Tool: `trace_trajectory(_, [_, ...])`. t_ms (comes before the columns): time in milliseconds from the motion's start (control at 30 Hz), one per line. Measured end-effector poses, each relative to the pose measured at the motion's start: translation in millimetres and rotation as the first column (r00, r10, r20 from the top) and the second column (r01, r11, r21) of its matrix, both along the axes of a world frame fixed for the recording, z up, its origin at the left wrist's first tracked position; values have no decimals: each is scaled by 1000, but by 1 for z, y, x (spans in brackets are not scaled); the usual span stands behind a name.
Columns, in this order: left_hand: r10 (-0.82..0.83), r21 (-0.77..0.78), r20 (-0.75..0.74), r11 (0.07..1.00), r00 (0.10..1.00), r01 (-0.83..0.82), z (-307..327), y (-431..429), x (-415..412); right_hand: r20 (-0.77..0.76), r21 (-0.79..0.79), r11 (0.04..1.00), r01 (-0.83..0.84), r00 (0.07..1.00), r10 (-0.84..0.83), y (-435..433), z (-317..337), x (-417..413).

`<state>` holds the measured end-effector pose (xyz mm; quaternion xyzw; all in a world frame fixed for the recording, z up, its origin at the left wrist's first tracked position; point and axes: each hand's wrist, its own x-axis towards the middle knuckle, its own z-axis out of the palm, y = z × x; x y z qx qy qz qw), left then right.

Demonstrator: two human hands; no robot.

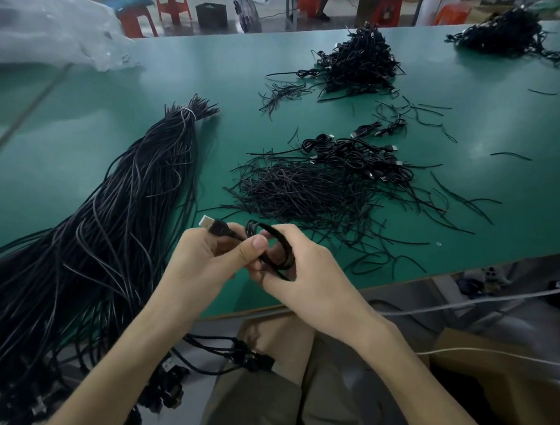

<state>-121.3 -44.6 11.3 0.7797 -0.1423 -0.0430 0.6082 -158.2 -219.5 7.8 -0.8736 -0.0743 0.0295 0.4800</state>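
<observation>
Far left, a clear plastic sheet (51, 23) lies crumpled on the green table (509, 205). Next to it is a big bundle (101, 230) of black cables, tied near the top with a white band (187, 112). It fans toward you and hangs over the near edge.

Your left hand (206, 260) is just right of the bundle. Its fingers are curled round the cable (277, 246) right behind the USB plug (206, 221), and the thumb presses on the coil. The plug sticks out to the left past your knuckles.

The cable is in the air between both hands, over the near table edge and off the surface. It's wound into a small coil.

Your right hand (313, 283) grips the coil from the right, fingers curled and clamped round the loops. How many loops, can't tell.

Behind the hands is a heap of loose black ties (301, 190). Just beyond it sit finished coiled cables (361, 158). Farther back there's a taller pile (359, 60), and another one (501, 31) at the far right corner. Stray ties are scattered between them.

Lower right, off the table, are a cardboard box (494, 383) and a white cord (467, 301).
</observation>
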Motion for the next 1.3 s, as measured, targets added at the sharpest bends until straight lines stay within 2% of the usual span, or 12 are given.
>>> trace_trajectory(200, [-50,9,1,999,999,50,0,-2,0,-77,41,998,-55,995,58,-11,2,2])
trace_trajectory(300, [-77,17,-77,997,994,79,-1,2,4,-61,33,998,-56,996,58,-15,2,1])
trace_trajectory(433, [-204,58,-229,973,952,222,0,8,10,10,-202,977,-75,997,78,-12,-3,-2])
trace_trajectory(500, [-197,44,-273,975,942,217,0,10,10,61,-287,955,-73,994,94,-9,-5,-4])
trace_trajectory(633, [-245,147,-231,948,942,282,4,21,19,143,-442,894,-72,978,149,-4,-10,-5])
trace_trajectory(767, [-354,299,-242,859,903,417,13,34,31,181,-596,798,-88,953,241,-1,-9,-6])
trace_trajectory(900, [-501,448,-327,665,802,598,22,35,35,158,-716,685,-135,924,348,6,-7,-4])
trace_trajectory(967, [-557,461,-336,606,759,649,21,32,31,166,-745,655,-127,916,366,5,-5,1])
trace_trajectory(1067, [-562,384,-342,648,753,658,14,23,23,180,-775,624,-97,913,366,3,-3,8])
trace_trajectory(1167, [-536,396,-342,662,772,636,10,17,25,164,-790,605,-101,915,367,2,-3,14])
trace_trajectory(1233, [-520,425,-284,685,806,591,6,12,32,175,-800,595,-82,916,361,-2,-5,21])
trace_trajectory(1300, [-489,461,-183,724,853,513,0,8,39,195,-777,626,-66,921,339,-7,-5,31])
